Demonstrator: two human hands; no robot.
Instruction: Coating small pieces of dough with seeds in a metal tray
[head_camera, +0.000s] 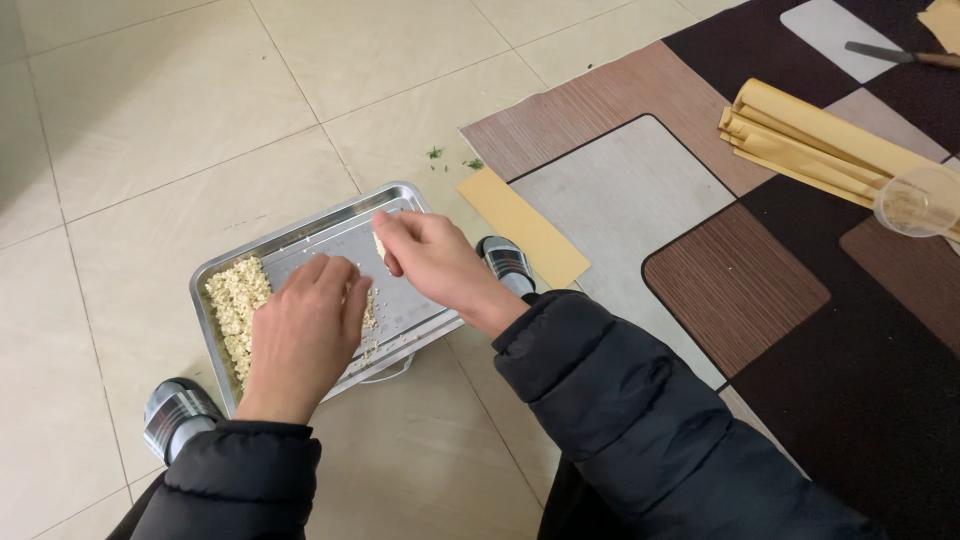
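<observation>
A rectangular metal tray (320, 232) sits on the tiled floor in front of me, with pale crumbled bits (236, 300) heaped at its left end. My left hand (303, 335) lies palm down over the tray's middle, fingers together, resting on the crumbs. My right hand (432, 260) hovers over the tray's right part and pinches a small pale piece (380, 244) between thumb and fingers. Both arms are in black padded sleeves.
A patterned brown, grey and black mat (760, 250) covers the floor on the right. On it lie a yellow sheet (522, 226), a stack of rolled yellow sheets (815, 140), a clear plastic cup (918, 202) and a knife (900, 55). My slippered feet (176, 415) flank the tray.
</observation>
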